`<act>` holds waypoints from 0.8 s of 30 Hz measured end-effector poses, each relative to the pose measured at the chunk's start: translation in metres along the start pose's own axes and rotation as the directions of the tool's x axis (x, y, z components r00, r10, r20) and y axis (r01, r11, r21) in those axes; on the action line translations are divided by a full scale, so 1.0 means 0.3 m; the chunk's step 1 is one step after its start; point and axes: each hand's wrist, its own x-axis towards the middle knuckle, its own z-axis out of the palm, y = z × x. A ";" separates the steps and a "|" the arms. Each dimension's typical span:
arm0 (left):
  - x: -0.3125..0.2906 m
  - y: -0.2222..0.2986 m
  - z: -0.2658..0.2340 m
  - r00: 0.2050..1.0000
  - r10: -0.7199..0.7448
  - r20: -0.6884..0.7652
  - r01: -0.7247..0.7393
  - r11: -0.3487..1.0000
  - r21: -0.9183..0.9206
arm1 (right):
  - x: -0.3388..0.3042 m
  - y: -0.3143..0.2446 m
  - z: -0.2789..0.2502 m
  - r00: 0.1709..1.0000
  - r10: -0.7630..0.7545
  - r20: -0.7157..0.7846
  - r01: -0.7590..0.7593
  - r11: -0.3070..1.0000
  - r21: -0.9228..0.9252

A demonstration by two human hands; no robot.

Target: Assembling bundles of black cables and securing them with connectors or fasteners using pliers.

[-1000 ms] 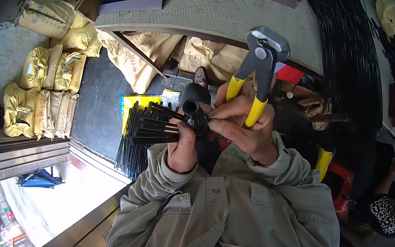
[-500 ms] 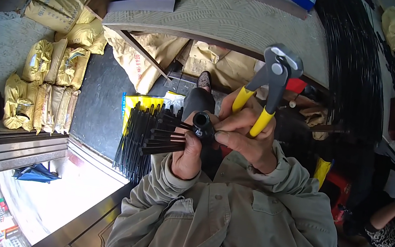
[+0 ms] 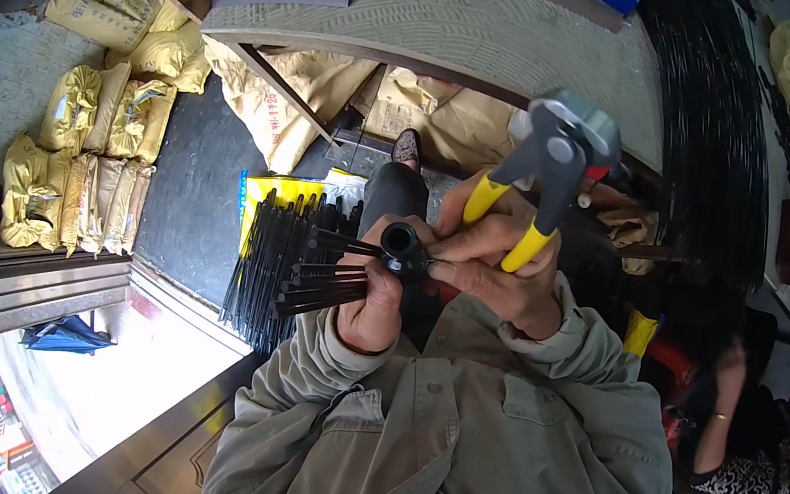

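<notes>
My left hand (image 3: 369,309) is closed around a round black plastic hub (image 3: 399,244) with a hole in its top. Several thin black rods (image 3: 327,283), like umbrella ribs, fan out leftward from the hub past my thumb. On the hub's other side my right hand (image 3: 503,267) pinches at its rim with thumb and forefinger; whatever lies between those tips is too small to make out. The same hand also grips end-cutting nippers (image 3: 559,154) with yellow handles, their metal head pointing up and away from the hub.
A bundle of black rods (image 3: 260,274) lies on a yellow bag to my left. Ahead stands a workbench (image 3: 464,40). Long black rods (image 3: 708,139) cover its right side. Yellow sacks (image 3: 70,191) are stacked at far left. A co-worker's arm (image 3: 718,424) shows at the right.
My hands keep the same hold on the hub and nippers, with only slight shifts. At the right, the co-worker's arm has swung up and inward. The whole view has moved slightly.
</notes>
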 end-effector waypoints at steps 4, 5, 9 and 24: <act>-0.014 -0.031 -0.025 0.997 -0.071 -0.038 0.067 0.993 -0.102 | -0.004 0.012 0.020 0.994 0.105 0.004 -0.105 0.994 0.037; -0.017 -0.037 -0.024 0.994 -0.063 -0.086 0.051 0.990 -0.129 | -0.005 0.009 0.026 0.994 0.107 -0.007 -0.107 0.994 -0.008; -0.023 -0.056 -0.023 0.971 -0.066 -0.228 0.025 0.984 -0.179 | -0.011 -0.004 0.048 0.995 0.096 -0.016 -0.098 0.982 -0.162; 0.024 -0.034 -0.095 0.998 -0.058 -0.002 0.057 0.988 -0.145 | -0.043 -0.148 -0.199 0.906 0.226 0.357 0.304 0.237 -0.923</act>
